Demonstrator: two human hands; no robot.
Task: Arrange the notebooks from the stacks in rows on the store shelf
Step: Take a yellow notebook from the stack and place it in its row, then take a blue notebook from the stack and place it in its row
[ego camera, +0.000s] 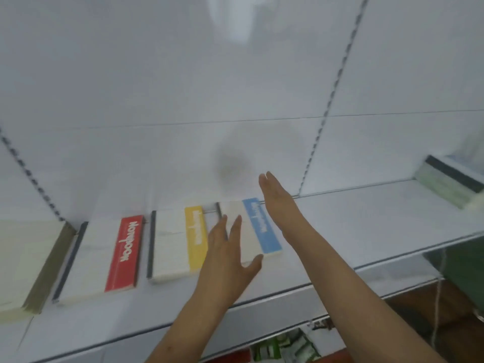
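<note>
Here three notebooks lie flat in a row on the white shelf (340, 231), across the lower middle of the frame: one with a red band (125, 254) at lower left, one with a yellow band (195, 238) beside it, and one with a blue band (262, 225) just right of centre. Each appears to be a small stack rather than a single book, though blur makes that uncertain. Another pale stack (28, 263) sits at the far left edge, and a further stack with a dark spine (447, 182) lies at the right edge.

The left hand (227, 260) rests over the near left part of the blue-banded notebook, its fingers straight and spread, holding nothing. The right hand (277, 197) stands edge-on along that notebook's right side, fingers straight and together, touching or just beside it; it also holds nothing.

These look like thin, light paper books with smooth covers, likely to slide easily on the glossy shelf and to fan apart if pushed at one corner. Squaring them is best done with flat palms against the long edges; lifting calls for a pinch at the spine side, where the pages are bound.
</note>
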